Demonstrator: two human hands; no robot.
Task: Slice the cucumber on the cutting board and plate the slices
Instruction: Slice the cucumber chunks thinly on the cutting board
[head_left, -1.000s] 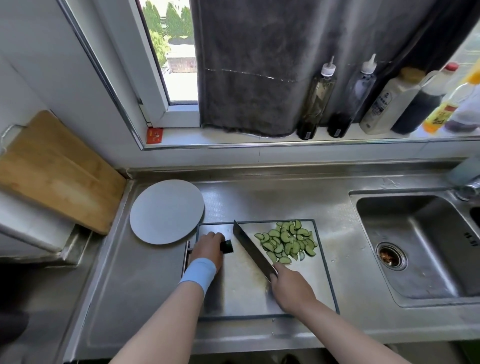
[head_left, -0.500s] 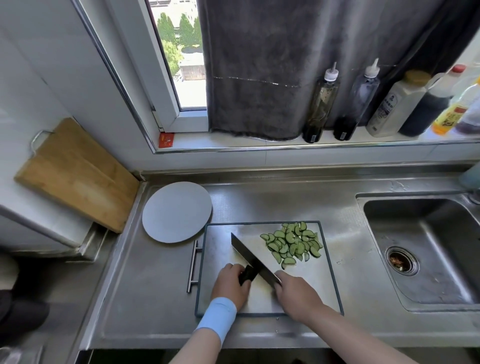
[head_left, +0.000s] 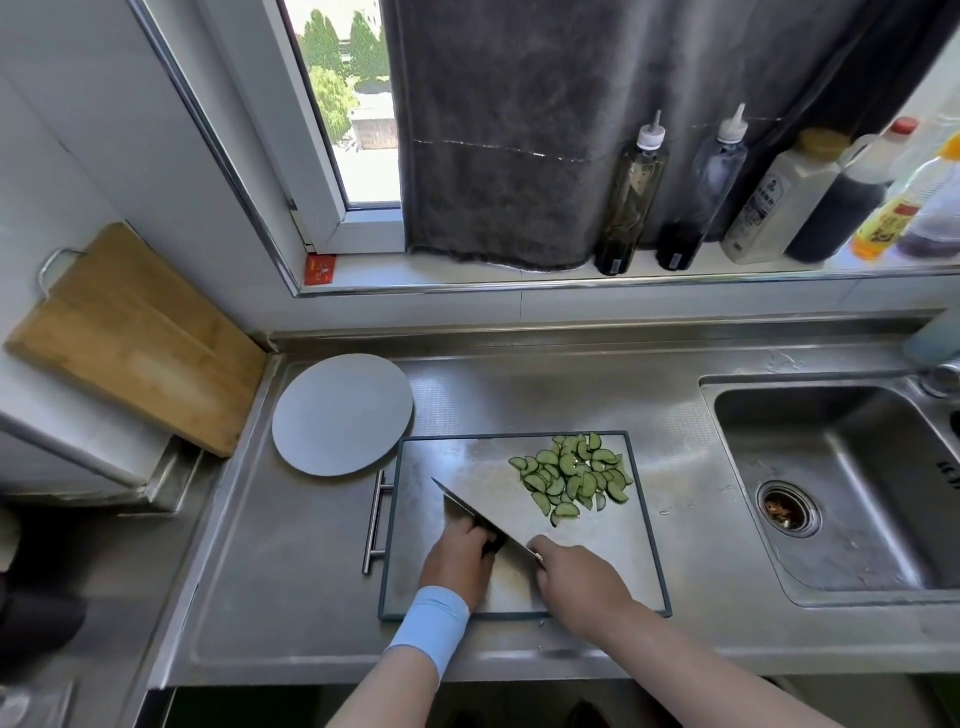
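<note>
Dozens of cucumber slices lie heaped on the cutting board's far right, wet, light and slippery. The right hand grips the knife; the left hand curls around a dark stub, best pinched well behind the blade.

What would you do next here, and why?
Probably sweep the knife toward the slices to gather them for the plate, which holds no slices yet. The right hand grips the handle, the left hand rests against the blade, and the slices lie heaped on the board.
</note>
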